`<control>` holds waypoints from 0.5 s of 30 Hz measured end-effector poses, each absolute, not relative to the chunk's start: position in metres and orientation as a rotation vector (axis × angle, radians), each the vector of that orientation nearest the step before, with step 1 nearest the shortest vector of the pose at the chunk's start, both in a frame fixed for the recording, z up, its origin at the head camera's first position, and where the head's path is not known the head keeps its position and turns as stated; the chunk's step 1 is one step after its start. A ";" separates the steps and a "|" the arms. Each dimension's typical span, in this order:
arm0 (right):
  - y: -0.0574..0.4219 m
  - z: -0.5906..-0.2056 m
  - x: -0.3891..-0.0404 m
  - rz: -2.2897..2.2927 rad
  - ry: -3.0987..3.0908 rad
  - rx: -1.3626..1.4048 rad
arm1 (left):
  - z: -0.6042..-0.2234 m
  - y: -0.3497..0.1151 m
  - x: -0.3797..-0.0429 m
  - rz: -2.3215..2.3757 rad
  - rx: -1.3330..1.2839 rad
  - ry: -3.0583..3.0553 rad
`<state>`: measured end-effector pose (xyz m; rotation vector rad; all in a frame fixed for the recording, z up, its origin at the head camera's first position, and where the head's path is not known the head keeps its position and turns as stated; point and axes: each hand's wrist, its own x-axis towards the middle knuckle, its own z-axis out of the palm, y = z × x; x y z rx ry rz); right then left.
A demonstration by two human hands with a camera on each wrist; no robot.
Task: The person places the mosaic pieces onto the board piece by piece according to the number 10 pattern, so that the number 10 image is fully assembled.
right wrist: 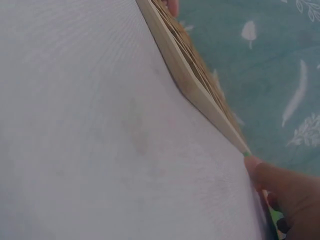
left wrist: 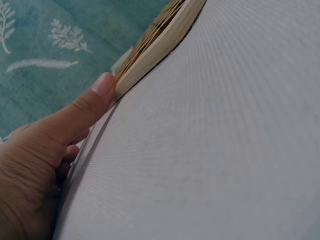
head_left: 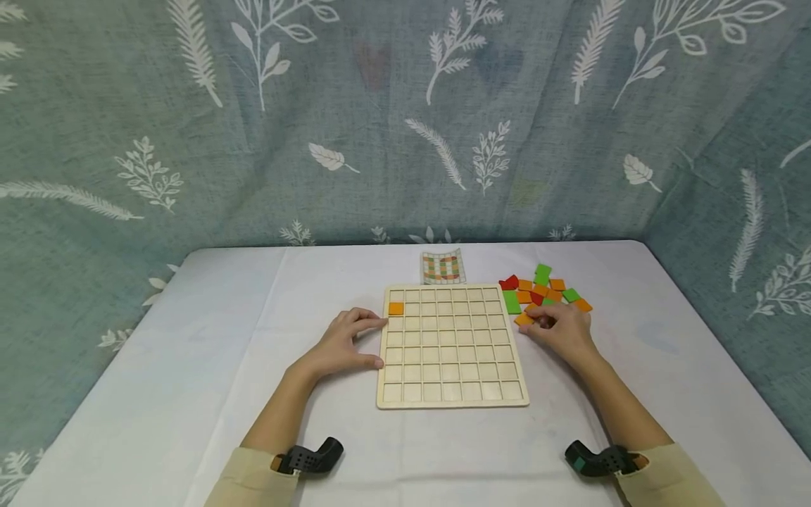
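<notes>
A pale wooden grid board (head_left: 453, 405) lies flat on the table, with one orange square tile (head_left: 395, 308) in a cell near its upper left corner. Touching the board's left edge, my left hand (head_left: 347, 341) has thumb and fingers spread; its thumb (left wrist: 104, 85) meets the edge in the left wrist view. My right hand (head_left: 568, 332) is at the near side of a pile of tiles, thumb and finger pinching an orange tile (head_left: 524, 320) beside the board. In the right wrist view the thumb (right wrist: 255, 167) is near the board's corner and the rest of that hand is partly cut off.
Green, orange and red loose tiles (head_left: 555, 296) are heaped right of the board, some overlapping. Behind the board lies a small card (head_left: 443, 267) printed with a coloured grid. The white-covered table (head_left: 304, 282) ends at a leaf-patterned curtain (head_left: 380, 141).
</notes>
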<state>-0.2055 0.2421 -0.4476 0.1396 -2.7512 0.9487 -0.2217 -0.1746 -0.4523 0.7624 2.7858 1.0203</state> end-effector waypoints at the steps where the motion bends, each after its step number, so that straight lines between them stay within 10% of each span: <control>1: 0.241 -0.447 -0.205 0.935 -2.761 0.141 | -0.453 -0.174 -0.222 1.021 0.761 2.786; 15: 0.236 -0.439 -0.201 0.835 -2.831 0.182 | -0.452 -0.173 -0.221 1.013 0.729 2.779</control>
